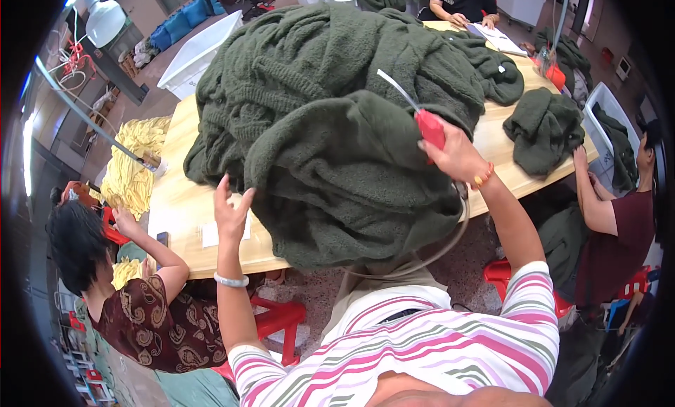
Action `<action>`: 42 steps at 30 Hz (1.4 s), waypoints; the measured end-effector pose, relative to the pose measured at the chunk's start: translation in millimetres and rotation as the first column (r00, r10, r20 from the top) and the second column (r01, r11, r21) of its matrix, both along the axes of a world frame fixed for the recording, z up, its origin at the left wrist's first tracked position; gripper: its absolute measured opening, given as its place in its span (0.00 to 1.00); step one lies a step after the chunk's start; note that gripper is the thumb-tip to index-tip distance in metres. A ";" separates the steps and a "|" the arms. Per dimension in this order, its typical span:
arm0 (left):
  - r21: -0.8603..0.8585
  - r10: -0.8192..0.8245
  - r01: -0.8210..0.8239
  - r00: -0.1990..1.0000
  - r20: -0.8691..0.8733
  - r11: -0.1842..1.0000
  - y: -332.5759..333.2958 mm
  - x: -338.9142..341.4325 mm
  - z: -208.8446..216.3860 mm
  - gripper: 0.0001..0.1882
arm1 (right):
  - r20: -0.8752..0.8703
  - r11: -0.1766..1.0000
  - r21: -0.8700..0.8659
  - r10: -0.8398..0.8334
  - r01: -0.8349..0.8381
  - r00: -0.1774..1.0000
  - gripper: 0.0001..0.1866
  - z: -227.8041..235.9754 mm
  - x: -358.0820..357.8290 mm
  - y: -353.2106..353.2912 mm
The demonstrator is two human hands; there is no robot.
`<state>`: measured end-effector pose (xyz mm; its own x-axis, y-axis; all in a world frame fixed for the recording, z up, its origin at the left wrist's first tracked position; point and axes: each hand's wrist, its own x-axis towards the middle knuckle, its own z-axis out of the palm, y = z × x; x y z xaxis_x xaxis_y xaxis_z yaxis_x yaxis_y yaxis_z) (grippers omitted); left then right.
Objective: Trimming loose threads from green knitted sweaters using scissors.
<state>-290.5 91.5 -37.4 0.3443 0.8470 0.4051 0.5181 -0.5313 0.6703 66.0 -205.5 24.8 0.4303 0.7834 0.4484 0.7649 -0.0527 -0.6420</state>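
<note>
A dark green fleece garment bulges at the near side of the table, its lower edge hanging over the front. My right hand is wrapped round a red air blow gun, whose thin pale nozzle points up and to the left over the fabric. From below that hand a clear hose curves down under the garment. By the garment's left edge is my left hand, thumb and fingers apart, holding nothing; whether its fingertips touch the fabric I cannot tell. Behind lies a large heap of green garments.
The wooden table carries a white paper, a dark phone and another green garment. Co-workers sit left, right and at the far end. Yellow fabric lies left; white bins and red stools stand around.
</note>
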 end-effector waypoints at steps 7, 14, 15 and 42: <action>-0.155 -0.449 0.508 0.840 0.304 0.847 0.2 37.9 15.7 0.28 | -0.473 0.724 -0.404 0.357 -0.559 0.805 0.22 25.7 -64.8 -81.6; -0.255 -0.471 0.514 0.856 0.212 0.819 10.8 -4.6 -1.9 0.34 | -0.373 0.913 -0.353 0.060 -0.202 0.926 0.24 -4.0 -42.8 -90.9; -0.348 -0.523 0.610 0.791 0.317 0.712 4.4 -9.2 4.5 0.37 | -0.383 0.911 -0.355 0.065 -0.212 0.922 0.24 -7.8 -45.1 -86.3; -0.042 -0.497 0.518 0.790 -0.358 0.854 -83.5 28.4 30.8 0.18 | -0.232 0.833 -0.478 0.185 -0.278 0.955 0.32 -80.3 -82.7 -56.6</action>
<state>-262.1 8.0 -6.5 0.8435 0.4904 0.2193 0.3528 -0.8135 0.4624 -16.6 -262.1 -55.4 0.2401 0.9661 -0.0947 0.6781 -0.2367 -0.6959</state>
